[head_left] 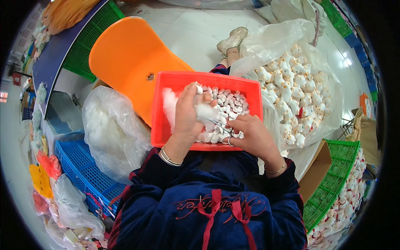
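A shallow red tray rests across my lap, with many small white plush pieces in it. At its left side lies a tuft of white fibre stuffing. My left hand is closed over the tray, gripping fluffy white stuffing; a small white piece shows near its fingertips, partly hidden. My right hand holds metal forceps by their ring handles. Their tips reach into the stuffing at my left hand and are hidden there.
Right of the tray stands a clear plastic bag of small white plush toys. To the left are a bag of stuffing, an orange chair and a blue crate. A green crate sits at lower right. Ahead, a shoe shows.
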